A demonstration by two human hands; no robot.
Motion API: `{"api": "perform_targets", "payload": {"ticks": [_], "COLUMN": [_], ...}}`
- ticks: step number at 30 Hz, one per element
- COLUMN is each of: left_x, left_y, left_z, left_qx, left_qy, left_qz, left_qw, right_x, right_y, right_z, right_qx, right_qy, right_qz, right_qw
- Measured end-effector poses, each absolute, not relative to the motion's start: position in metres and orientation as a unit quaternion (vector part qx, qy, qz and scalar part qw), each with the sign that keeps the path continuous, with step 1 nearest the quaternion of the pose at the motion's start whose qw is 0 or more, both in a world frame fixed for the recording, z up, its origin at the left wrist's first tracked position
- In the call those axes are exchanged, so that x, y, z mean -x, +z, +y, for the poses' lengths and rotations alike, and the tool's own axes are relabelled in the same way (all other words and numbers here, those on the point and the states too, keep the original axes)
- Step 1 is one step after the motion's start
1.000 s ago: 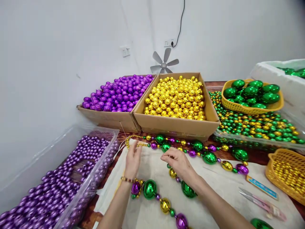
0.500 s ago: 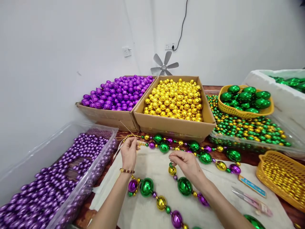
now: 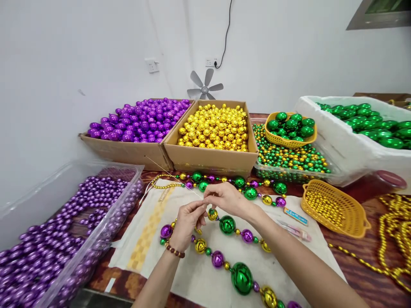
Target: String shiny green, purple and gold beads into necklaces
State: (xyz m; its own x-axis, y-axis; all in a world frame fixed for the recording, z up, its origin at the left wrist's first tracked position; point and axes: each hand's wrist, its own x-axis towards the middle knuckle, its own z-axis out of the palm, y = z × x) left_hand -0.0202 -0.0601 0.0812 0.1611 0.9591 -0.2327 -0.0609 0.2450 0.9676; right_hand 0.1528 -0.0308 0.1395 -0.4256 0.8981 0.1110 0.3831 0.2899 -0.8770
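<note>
My left hand point(image 3: 188, 222), with a brown bead bracelet at the wrist, has its fingers closed in a pinch. Its fingertips meet those of my right hand point(image 3: 228, 199), which is also pinched. A long thin thread or wire point(image 3: 173, 176) slants up and left from the fingertips. Below hangs a bead garland point(image 3: 227, 225) of green, gold and purple balls, its end at my right fingers, the rest curving over a white cloth point(image 3: 192, 278). Fingers hide the exact joining point. A second garland point(image 3: 250, 193) lies behind my hands.
Behind stand cardboard boxes of purple beads point(image 3: 144, 119) and gold beads point(image 3: 215, 128). A clear tub of small purple beads point(image 3: 105, 188) is at left. On the right are a yellow basket point(image 3: 353, 214), a blue-labelled strip point(image 3: 295, 216), snips point(image 3: 297, 232) and a foam box point(image 3: 362, 149).
My hands, apart before, have come together at the middle. The garland end moved left and up with my right hand. The view has turned to the right.
</note>
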Motion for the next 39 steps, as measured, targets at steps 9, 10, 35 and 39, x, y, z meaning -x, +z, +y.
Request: {"api": "perform_targets", "payload": {"ticks": [9,10,35,39], "left_x": [0.021,0.02,0.023,0.025], "left_y": [0.074,0.071,0.056,0.057], "left_z": [-0.078,-0.079,-0.082,-0.085], "left_qx": [-0.444,-0.433,-0.297,-0.288], "left_qy": [0.417,0.416,0.419,0.432], "left_qz": [0.496,0.5,0.505,0.505], "left_qw": [0.62,0.623,0.694,0.689], "right_x": [-0.118,-0.113,-0.358,-0.382], "right_y": [0.121,0.116,0.055,0.02], "right_z": [-0.008,-0.004,-0.127,-0.155], "right_qx": [0.465,0.468,0.738,0.714], "right_qy": [0.48,0.502,0.226,0.158], "right_qz": [-0.676,-0.658,-0.629,-0.681], "right_qw": [0.31,0.309,0.09,0.032]}}
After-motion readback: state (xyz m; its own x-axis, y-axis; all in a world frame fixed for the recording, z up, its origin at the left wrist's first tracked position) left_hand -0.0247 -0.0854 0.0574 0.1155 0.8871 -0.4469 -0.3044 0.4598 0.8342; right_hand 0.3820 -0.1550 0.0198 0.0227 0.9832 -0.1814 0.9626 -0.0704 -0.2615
